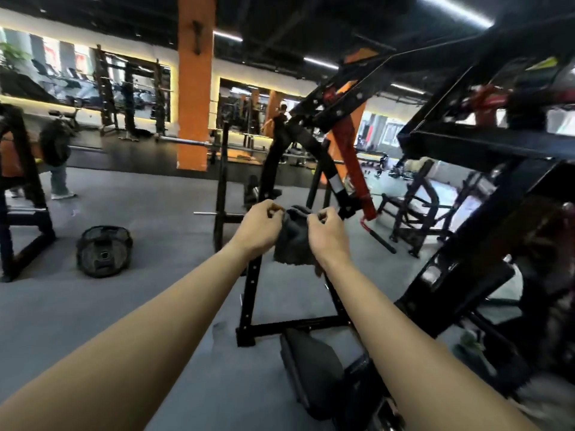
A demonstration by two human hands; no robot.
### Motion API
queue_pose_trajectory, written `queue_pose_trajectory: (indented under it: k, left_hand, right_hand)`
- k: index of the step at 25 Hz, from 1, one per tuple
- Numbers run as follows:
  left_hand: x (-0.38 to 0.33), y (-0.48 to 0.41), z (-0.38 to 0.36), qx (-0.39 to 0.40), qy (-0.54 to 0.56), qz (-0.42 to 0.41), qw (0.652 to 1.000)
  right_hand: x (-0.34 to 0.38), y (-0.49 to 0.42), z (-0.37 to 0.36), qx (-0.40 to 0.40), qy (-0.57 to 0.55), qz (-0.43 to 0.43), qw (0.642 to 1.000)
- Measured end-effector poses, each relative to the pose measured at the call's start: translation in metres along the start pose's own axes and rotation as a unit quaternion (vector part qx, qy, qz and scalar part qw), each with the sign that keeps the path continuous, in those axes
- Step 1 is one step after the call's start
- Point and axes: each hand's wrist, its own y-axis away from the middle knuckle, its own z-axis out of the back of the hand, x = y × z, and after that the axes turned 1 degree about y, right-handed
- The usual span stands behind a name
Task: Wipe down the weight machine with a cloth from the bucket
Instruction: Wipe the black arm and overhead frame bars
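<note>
Cloth half hidden, machine cut off and smeared.

The cloth (292, 241) shows only between the left hand (258, 228) and the right hand (326, 233). Its sides lie behind them, and the fingers (271, 209) curl so that their tips are hidden. The machine (466, 144) runs off the top and right edges, its right part blurred. The pad (308, 365) and both forearms are cut by the bottom edge. A far person (56, 150) is too blurred to read.

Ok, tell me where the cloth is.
Head view, centre: the dark cloth hangs between the left hand and right hand, both pinching its top edge, over the weight machine base.
</note>
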Motion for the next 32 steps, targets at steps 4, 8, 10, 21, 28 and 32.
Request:
queue_pose_trajectory:
  k: [4,8,10,21,28,32]
  left_hand:
    - [-0.024,-0.049,-0.017,0.03,0.007,-0.056,0.998]
    - [-0.035,-0.112,-0.023,0.052,-0.003,-0.091,0.995]
    - [-0.036,-0.14,-0.03,0.055,0.017,-0.112,0.992]
    - [-0.129,-0.238,-0.145,0.168,0.209,-0.267,0.925]
    - [-0.192,-0.276,-0.191,0.202,0.261,-0.309,0.892]
    - [-0.224,-0.297,-0.211,0.196,0.218,-0.294,0.91]
  right_hand:
    - [0.007,-0.044,0.002,-0.039,-0.096,-0.036,0.994]
    - [0.025,-0.093,-0.004,-0.054,-0.151,-0.038,0.986]
    - [0.032,-0.11,-0.003,-0.068,-0.168,-0.024,0.983]
    - [0.049,-0.173,0.122,-0.348,0.185,0.221,0.892]
    - [0.092,-0.2,0.187,-0.464,0.415,0.172,0.764]
    - [0.083,-0.211,0.186,-0.328,0.568,0.054,0.753]
